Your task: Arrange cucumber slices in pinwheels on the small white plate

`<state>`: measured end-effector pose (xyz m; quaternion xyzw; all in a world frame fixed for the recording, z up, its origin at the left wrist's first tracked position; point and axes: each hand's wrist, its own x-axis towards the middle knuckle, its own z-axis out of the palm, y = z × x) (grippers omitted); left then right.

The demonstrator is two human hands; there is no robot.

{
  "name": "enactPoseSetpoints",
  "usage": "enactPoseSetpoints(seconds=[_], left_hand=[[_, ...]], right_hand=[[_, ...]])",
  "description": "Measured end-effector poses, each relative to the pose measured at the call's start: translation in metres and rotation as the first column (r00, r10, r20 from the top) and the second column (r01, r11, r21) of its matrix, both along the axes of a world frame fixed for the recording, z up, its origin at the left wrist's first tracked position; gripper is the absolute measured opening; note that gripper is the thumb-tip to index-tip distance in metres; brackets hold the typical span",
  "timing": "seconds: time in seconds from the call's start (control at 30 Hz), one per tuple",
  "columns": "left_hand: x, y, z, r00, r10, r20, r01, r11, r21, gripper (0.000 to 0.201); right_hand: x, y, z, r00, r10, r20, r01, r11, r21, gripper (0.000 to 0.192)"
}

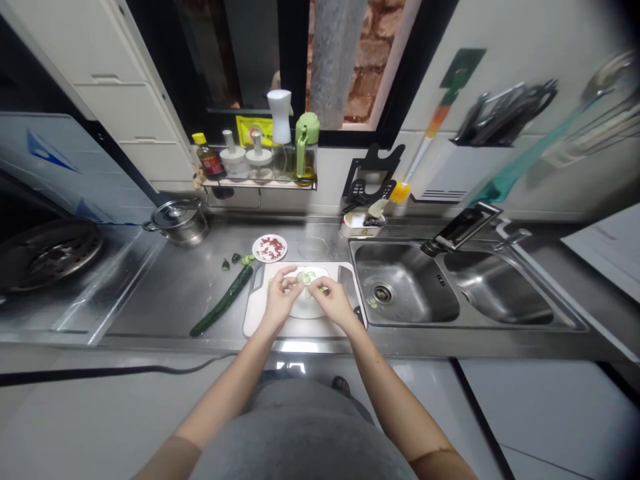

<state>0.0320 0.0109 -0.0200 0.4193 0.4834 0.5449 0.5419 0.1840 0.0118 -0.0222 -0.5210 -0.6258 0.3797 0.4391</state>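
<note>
I'm arranging cucumber slices (306, 276) on the plate (306, 308) mid-board (253, 313) — left hand (280, 298) and right hand (331, 300) each pinching one, placing gently — overlapping evenly.

Bare counter between cucumber (223, 301) and pot (177, 221); sink (410, 293) just right of cutting board (255, 313).

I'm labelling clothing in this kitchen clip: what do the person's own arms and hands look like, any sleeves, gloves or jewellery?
Both forearms are bare, no sleeves in view. The left hand and right hand wear no gloves; no watch or rings are discernible. A grey garment covers the torso.
</note>
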Motion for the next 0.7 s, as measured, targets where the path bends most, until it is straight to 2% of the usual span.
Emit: enactPoseSetpoints(seconds=[0.13, 0.23, 0.43, 0.57, 0.7], left_hand=[[0.001, 0.004, -0.006, 0.998, 0.010, -0.058, -0.008, 1.000, 0.028, 0.047], [0.001, 0.009, -0.013, 0.998, -0.016, -0.064, 0.016, 1.000, -0.006, 0.045], [0.003, 0.020, -0.043, 0.990, -0.073, -0.121, 0.063, 0.994, -0.089, 0.043], [0.005, 0.024, -0.065, 0.951, -0.104, -0.290, 0.068, 0.989, -0.132, 0.040], [0.007, 0.023, -0.081, 0.848, -0.162, -0.504, 0.090, 0.982, -0.165, 0.034]], right_hand=[[0.002, 0.003, -0.006, 1.000, 0.027, -0.014, -0.028, 0.998, -0.051, 0.017], [0.005, 0.008, -0.020, 0.999, 0.022, 0.043, -0.018, 0.995, -0.095, 0.017], [0.012, 0.015, -0.053, 0.972, 0.015, 0.234, 0.029, 0.982, -0.185, 0.015], [0.011, 0.014, -0.065, 0.912, 0.026, 0.410, 0.079, 0.969, -0.236, 0.018], [0.005, 0.009, -0.070, 0.799, 0.030, 0.601, 0.153, 0.956, -0.251, 0.020]])
